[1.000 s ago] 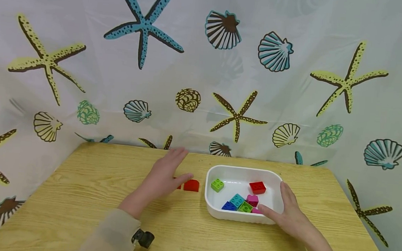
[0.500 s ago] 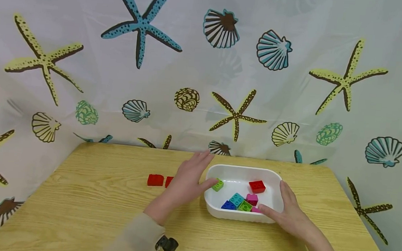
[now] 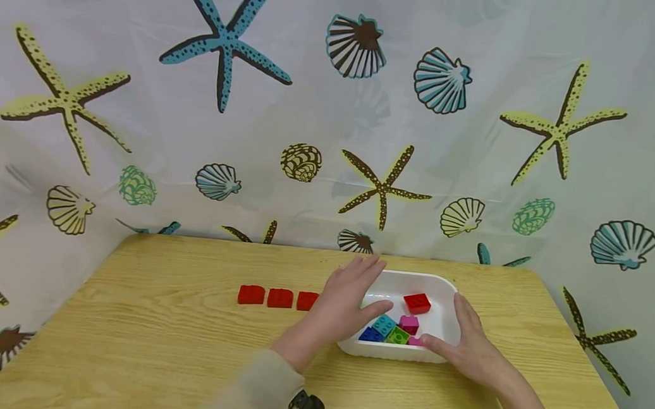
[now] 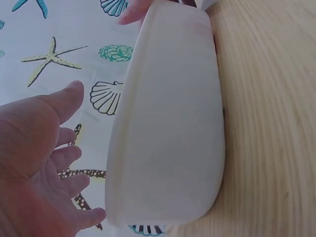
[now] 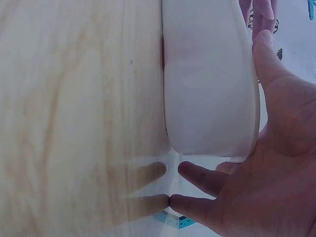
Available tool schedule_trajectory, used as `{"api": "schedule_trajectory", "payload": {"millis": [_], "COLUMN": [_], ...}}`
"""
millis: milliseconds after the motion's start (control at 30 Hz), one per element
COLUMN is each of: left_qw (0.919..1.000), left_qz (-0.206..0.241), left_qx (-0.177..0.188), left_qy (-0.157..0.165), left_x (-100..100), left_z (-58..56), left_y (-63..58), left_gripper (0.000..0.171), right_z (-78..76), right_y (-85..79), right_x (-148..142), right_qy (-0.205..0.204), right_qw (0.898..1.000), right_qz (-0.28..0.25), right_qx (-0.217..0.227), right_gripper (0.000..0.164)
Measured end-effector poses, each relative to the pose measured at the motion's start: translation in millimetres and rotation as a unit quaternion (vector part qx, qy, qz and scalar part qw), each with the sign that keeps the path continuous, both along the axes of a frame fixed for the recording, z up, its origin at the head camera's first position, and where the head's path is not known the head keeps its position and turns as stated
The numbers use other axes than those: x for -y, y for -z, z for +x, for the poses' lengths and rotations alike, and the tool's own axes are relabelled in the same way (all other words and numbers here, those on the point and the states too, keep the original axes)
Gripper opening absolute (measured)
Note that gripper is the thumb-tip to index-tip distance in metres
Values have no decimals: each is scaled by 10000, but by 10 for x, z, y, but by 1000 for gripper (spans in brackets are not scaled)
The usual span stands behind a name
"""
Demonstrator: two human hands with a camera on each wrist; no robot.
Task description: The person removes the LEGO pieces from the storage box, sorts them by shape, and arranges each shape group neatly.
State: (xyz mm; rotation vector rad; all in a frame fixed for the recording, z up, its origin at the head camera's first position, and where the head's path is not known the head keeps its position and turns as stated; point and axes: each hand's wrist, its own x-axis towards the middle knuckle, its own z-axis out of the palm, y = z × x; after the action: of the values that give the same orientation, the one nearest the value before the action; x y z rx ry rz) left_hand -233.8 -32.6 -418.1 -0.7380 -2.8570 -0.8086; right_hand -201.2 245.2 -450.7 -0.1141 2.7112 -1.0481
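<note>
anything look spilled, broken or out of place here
Nothing stands out as spilled or broken. The red bricks on the table lie in a neat row, so they look placed rather than dropped. The other bricks lie loosely inside the white tray, partly hidden by the left hand.

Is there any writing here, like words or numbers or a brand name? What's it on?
No words, numbers or brand names that I can read.
White box: no writing shows.
Three red bricks outside it: no writing shows.
Toy bricks inside it: too small to tell.
Patterned cloth: just pictures, no words.
Black gadget: too small to read any marks.
</note>
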Motion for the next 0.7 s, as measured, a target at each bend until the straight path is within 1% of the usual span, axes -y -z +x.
{"api": "schedule_trajectory", "payload": {"millis": [267,533,700], "left_qw": [9996,9989,9988], "left_qz": [-235,-416,-423], "left_qx": [-9,63,102], "left_qy": [147,199,221], "left_x": [-171,-310,-392], "left_z": [-31,-85,-131], "left_y": [49,100,112], "left_gripper": [79,80,77], "right_z": [-2,6,11], "right_y": [0,12,7], "right_x": [11,11,8], "right_qy": [-73,-68,-99], "right_qw": [9999,9999,9998], "right_qz": [-54,-60,-72], "right_qx": [-90,-87,-150], "right_gripper": [131,133,133]}}
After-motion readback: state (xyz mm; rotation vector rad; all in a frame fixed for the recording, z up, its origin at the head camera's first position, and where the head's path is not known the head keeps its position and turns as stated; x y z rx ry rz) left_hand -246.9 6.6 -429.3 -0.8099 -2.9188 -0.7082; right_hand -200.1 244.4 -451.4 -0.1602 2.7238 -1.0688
